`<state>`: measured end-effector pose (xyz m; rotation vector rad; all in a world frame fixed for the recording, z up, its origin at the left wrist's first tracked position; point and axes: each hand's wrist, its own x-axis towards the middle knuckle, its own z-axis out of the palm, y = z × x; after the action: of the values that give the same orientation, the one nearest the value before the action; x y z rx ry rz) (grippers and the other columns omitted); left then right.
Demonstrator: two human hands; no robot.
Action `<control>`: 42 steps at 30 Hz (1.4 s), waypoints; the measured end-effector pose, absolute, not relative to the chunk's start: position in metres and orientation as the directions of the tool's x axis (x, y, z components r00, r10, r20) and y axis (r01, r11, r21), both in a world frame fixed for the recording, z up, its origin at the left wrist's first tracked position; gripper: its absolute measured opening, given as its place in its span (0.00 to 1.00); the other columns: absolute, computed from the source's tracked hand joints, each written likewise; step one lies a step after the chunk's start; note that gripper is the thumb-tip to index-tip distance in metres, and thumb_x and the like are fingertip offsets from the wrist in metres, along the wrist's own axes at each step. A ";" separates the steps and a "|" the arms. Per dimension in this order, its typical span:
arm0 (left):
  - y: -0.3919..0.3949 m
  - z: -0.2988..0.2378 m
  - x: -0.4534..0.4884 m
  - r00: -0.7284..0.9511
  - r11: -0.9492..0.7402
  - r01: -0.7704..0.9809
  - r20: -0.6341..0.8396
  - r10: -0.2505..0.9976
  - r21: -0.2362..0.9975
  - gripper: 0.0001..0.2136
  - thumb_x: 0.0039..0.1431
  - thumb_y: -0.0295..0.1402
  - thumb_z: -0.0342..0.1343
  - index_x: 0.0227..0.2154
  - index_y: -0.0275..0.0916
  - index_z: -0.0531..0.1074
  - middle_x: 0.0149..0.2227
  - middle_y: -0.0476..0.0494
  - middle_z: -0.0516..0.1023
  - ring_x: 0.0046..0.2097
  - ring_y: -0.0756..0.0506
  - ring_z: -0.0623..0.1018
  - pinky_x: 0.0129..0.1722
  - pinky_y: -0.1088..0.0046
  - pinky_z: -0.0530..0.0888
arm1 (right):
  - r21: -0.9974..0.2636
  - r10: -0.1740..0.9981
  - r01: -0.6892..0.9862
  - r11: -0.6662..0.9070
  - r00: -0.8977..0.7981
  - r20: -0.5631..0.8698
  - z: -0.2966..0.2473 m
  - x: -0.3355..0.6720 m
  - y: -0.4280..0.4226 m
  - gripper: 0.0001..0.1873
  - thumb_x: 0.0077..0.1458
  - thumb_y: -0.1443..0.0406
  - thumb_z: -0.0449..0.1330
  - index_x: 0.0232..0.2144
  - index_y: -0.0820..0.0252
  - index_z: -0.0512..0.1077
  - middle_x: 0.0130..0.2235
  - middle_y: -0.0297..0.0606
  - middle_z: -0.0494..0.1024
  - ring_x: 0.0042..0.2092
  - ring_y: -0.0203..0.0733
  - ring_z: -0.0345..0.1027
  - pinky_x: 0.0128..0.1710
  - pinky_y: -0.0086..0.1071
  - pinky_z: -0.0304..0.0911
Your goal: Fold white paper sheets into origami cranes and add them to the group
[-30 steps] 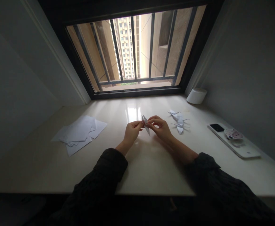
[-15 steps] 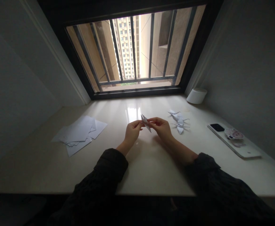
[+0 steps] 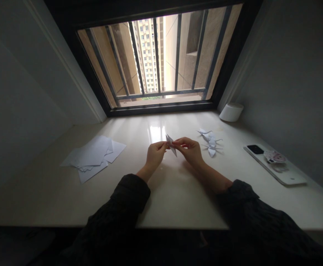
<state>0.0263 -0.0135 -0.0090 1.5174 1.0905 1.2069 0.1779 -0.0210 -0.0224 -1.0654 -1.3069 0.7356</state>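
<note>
Between my hands, above the pale sill, is a small piece of folded white paper (image 3: 172, 147), narrow and pointed at both ends. My left hand (image 3: 156, 152) pinches it from the left with thumb and fingers. From the right, my right hand (image 3: 189, 149) grips it between thumb and forefinger. The fingertips hide the middle of the folds. Several folded paper cranes (image 3: 211, 143) lie in a row just right of my right hand. A loose pile of white paper sheets (image 3: 93, 153) rests to the left of my left hand.
A white phone (image 3: 277, 166) with a sticker-like grip on its back lies at the right. A white cylindrical object (image 3: 231, 112) stands by the right wall. Behind the pale sill (image 3: 178, 207) is a dark-framed window (image 3: 161, 109) with bars outside.
The folded paper has turned slightly in my fingers, and its lower tip sits a little further left. My right-hand fingers have shifted slightly; both hands still pinch the paper.
</note>
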 end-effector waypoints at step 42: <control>-0.017 -0.002 0.028 0.046 -0.130 -0.027 0.131 0.990 0.991 0.16 0.52 0.43 0.58 0.38 0.38 0.78 0.36 0.42 0.81 0.38 0.46 0.77 0.39 0.69 0.70 | -0.991 0.991 -0.015 0.133 -0.025 0.133 -0.016 0.174 -0.028 0.17 0.38 0.52 0.68 0.22 0.60 0.77 0.23 0.34 0.76 0.26 0.36 0.65 0.29 0.31 0.58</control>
<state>0.0276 -0.0169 -0.0023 1.3090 1.0912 1.2796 0.1743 -0.0284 -0.0162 -1.0880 -1.2786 1.1356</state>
